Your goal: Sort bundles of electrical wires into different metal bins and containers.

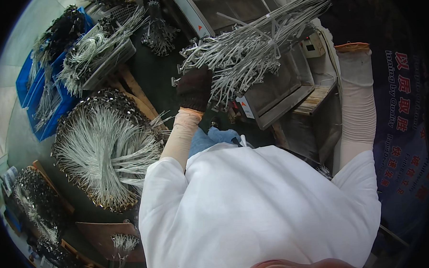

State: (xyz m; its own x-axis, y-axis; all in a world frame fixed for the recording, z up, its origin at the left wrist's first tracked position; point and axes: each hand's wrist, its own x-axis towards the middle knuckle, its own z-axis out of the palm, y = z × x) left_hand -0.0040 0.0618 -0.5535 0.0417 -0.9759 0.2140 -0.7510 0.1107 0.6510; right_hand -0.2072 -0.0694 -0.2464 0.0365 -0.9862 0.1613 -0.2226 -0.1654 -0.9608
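Observation:
A long bundle of silver-grey cables [272, 28] stretches across the upper middle, with small metal connectors on its left ends. A pale tie crosses the bundle. My right hand [340, 6], in a dark glove, is closed round the bundle's upper right end; its fingers blend into the dark background. My left hand [195, 88], also dark-gloved, is curled at the connector ends, and one connector [175, 81] sticks out past its left side. The left fingertips are hidden. Pale sleeves cover both forearms.
Below the bundle stand metal-topped machines [282, 97], with another machine [218, 11] behind. To the left are a big round heap of cables [107, 148], a grey crate [111, 62] and blue bins [28, 89] filled with cables. A printed dark blue banner [396, 140] hangs at right.

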